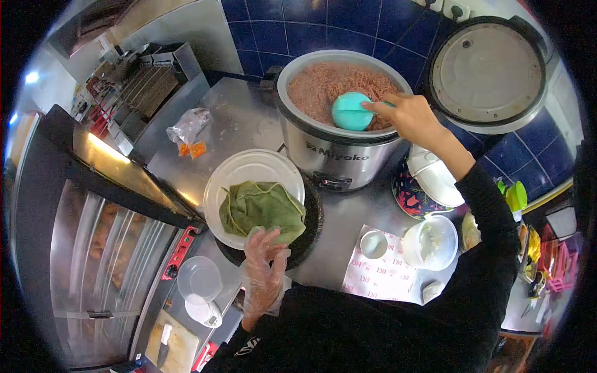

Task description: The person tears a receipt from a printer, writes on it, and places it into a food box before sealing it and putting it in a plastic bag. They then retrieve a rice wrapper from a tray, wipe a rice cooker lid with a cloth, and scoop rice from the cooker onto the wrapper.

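My right hand (413,118) is closed around the handle of a turquoise rice paddle (352,111). Its rounded head rests in the reddish-brown rice (317,84) that fills a large steel rice cooker (336,155). My left hand (264,267), in a clear plastic glove, is at the near edge of a green leaf (261,208), fingers slightly bent and apart. The leaf lies, partly folded, on a round white plate (217,180). Beneath the plate is a dark round stone-like base (314,230).
The cooker's open lid (488,71) leans at the right. Near it stand a flowered container (410,193), a white tub (444,230) and a small cup (374,244) on printed paper (379,273). A glass display case (93,248), scale (204,311) and knife (164,348) are at left.
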Action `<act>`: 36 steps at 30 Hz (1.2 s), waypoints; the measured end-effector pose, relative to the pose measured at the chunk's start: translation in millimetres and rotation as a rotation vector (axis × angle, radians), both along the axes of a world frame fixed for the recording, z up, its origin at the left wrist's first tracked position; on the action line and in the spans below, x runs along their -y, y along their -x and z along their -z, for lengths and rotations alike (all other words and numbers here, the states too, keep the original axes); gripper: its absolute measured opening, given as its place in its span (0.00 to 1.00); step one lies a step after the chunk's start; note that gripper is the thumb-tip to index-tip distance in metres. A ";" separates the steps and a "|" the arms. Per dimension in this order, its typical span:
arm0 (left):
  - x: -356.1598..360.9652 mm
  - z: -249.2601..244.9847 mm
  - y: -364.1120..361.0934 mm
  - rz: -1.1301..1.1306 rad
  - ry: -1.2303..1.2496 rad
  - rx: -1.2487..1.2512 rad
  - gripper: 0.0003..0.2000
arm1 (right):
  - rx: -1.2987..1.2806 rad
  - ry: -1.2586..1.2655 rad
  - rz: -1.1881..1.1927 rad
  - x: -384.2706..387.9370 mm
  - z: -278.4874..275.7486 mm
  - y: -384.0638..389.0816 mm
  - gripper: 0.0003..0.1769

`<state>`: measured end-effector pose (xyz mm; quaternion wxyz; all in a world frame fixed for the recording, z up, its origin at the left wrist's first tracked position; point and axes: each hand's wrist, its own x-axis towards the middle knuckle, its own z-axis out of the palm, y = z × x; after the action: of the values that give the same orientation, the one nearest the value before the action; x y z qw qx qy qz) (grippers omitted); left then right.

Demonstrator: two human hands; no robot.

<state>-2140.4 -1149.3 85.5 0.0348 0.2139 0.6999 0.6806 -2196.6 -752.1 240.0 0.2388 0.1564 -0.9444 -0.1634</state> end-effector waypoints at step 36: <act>-17.1 6.1 8.6 0.030 0.022 -0.118 0.26 | -0.018 0.494 0.460 -23.1 -22.6 58.1 0.14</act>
<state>-2149.0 -1132.2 79.4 0.0062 0.2637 0.7050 0.6583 -2254.6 -729.0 262.6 0.2345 -0.1250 -0.9639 0.0195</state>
